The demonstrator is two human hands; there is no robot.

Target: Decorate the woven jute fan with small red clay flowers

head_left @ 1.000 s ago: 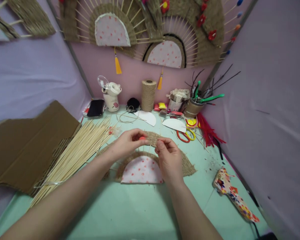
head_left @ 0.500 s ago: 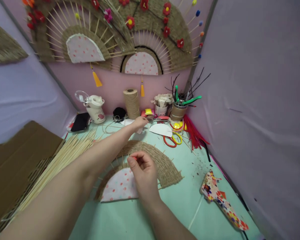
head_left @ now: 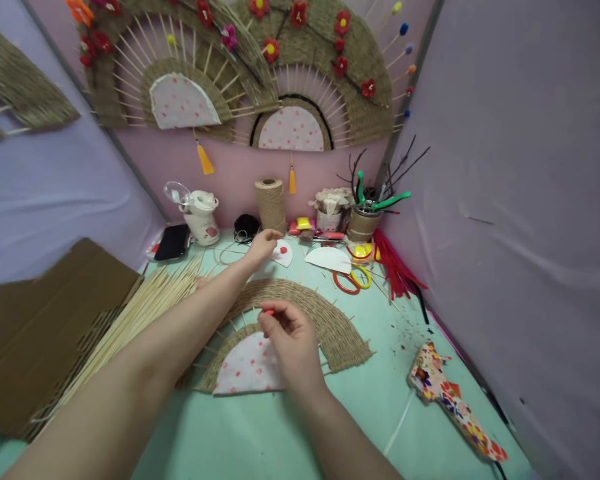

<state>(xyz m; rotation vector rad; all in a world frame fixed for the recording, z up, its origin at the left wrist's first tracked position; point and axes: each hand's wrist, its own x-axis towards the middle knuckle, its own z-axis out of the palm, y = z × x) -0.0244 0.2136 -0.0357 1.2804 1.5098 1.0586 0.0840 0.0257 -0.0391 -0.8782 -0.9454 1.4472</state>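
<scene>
My left hand point(head_left: 263, 245) reaches across to the back of the table, fingers stretched out, with nothing visible in them. Just right of it lies a white paper piece point(head_left: 286, 259) bearing a small red blob point(head_left: 283, 251). My right hand point(head_left: 293, 343) is closed in a pinch on a small red piece point(head_left: 269, 312), perhaps soft clay, mostly hidden by the fingers. Beneath that hand rests a woven twine fan point(head_left: 340, 330) on thin sticks, with a dotted white half-round fabric point(head_left: 247, 367) at its base, partly covered by the hand.
Scissors point(head_left: 347, 283) lie by a white half-round paper point(head_left: 329, 259). A floral-covered glue gun point(head_left: 450, 400) is at right; sticks point(head_left: 145, 313) and cardboard point(head_left: 45, 333) at left. A twine spool point(head_left: 271, 208) and a tin of tools point(head_left: 363, 225) stand behind.
My left hand has drawn back slightly to the left, uncovering the red blob on the paper. My right hand keeps its pinch. The whole view has shifted a little.
</scene>
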